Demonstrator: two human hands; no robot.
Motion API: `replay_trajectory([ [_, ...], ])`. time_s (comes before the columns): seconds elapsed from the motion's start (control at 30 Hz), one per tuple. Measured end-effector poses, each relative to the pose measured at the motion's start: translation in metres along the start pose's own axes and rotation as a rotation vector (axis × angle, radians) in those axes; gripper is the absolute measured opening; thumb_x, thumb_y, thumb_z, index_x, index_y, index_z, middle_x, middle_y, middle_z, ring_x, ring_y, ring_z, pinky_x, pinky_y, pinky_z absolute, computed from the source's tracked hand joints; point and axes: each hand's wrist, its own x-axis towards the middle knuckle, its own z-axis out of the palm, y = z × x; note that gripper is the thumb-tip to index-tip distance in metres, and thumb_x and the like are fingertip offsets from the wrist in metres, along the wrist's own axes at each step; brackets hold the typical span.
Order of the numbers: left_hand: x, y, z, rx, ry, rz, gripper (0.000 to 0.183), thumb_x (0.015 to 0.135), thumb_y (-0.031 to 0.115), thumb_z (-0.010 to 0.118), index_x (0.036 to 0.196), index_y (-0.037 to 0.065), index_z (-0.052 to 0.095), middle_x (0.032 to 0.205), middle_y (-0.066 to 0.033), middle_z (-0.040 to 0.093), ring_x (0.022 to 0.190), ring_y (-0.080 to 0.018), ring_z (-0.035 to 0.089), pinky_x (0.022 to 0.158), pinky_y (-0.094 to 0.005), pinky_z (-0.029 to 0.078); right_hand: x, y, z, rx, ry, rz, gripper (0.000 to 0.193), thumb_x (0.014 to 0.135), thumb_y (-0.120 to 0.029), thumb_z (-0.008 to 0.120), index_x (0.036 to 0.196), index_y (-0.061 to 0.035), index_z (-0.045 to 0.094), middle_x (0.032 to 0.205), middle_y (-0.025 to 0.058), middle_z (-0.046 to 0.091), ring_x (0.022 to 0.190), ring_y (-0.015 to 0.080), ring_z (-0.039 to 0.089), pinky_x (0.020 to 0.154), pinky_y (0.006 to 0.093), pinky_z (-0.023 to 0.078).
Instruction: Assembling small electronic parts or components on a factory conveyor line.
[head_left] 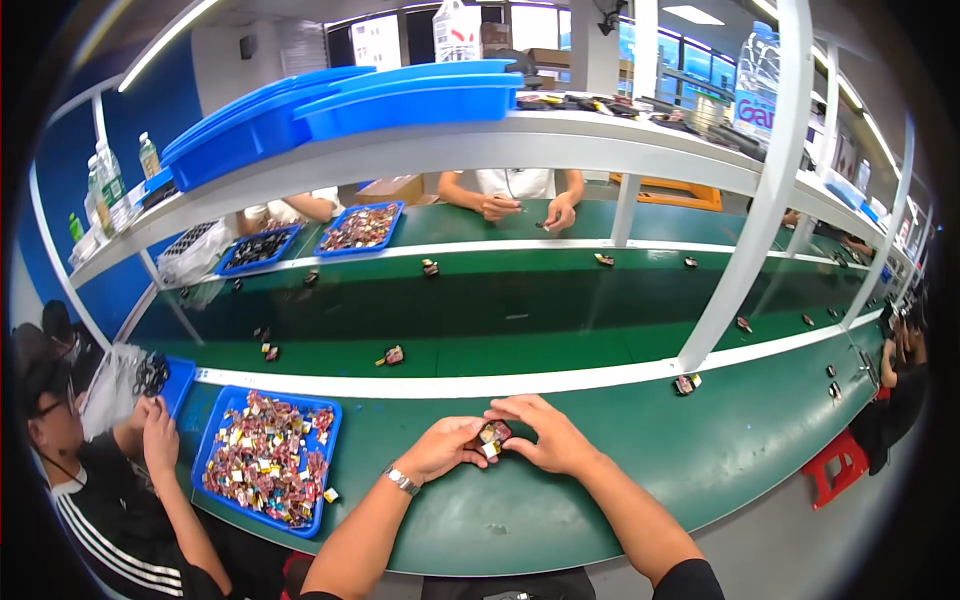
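A small circuit board in a black casing (494, 436), with a reddish part and a white-and-yellow piece, is held low over the green bench (470, 520). My left hand (442, 448), with a metal-banded watch on its wrist, grips its left side between thumb and fingers. On the other side, my right hand (548, 436) curls around it, thumb and fingertips at its edge. The fingers partly hide the piece. Left of my left forearm, a blue tray (333, 455) holds a heap of small reddish boards with white and yellow parts.
Beyond a white rail (450, 385), several small assemblies lie on a green conveyor belt (520, 345). One more assembly (687, 384) rests on the bench to the right. A white post (745, 220) supports a shelf with blue trays (410, 100). Co-workers sit left, right and opposite.
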Motion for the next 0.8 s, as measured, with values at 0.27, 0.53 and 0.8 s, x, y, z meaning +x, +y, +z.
replay_trajectory([
  [0.27,0.004,0.0,0.018,-0.089,0.221,0.154,0.041,0.102,0.012,0.047,0.141,0.001,0.041,0.121,-0.0131,0.059,0.105,-0.0204,0.063,0.094,-0.0348,0.055,0.008,0.001,0.017,-0.151,0.25,-0.006,0.032,0.081,-0.012,0.073,0.112,-0.0071,0.065,0.108,0.0087,0.063,0.101,0.0271,0.061,0.085,0.0375,0.051],
  [0.53,0.009,-0.007,0.026,-0.04,0.279,0.174,0.031,0.101,0.005,0.046,0.132,-0.001,0.044,0.123,-0.0145,0.058,0.111,-0.0216,0.062,0.097,-0.035,0.055,0.011,0.0,0.026,-0.138,0.2,0.069,0.019,0.083,-0.012,0.071,0.101,-0.0082,0.067,0.102,0.0077,0.061,0.089,0.0271,0.064,0.077,0.0378,0.053],
  [0.8,0.008,-0.007,0.028,-0.002,0.293,0.198,0.034,0.1,0.0,0.042,0.135,-0.002,0.042,0.123,-0.016,0.058,0.112,-0.0222,0.061,0.099,-0.0356,0.054,0.008,0.006,0.013,-0.302,0.11,-0.124,0.02,0.08,-0.008,0.071,0.1,-0.0094,0.068,0.111,0.0064,0.06,0.101,0.0259,0.06,0.082,0.0386,0.053],
])
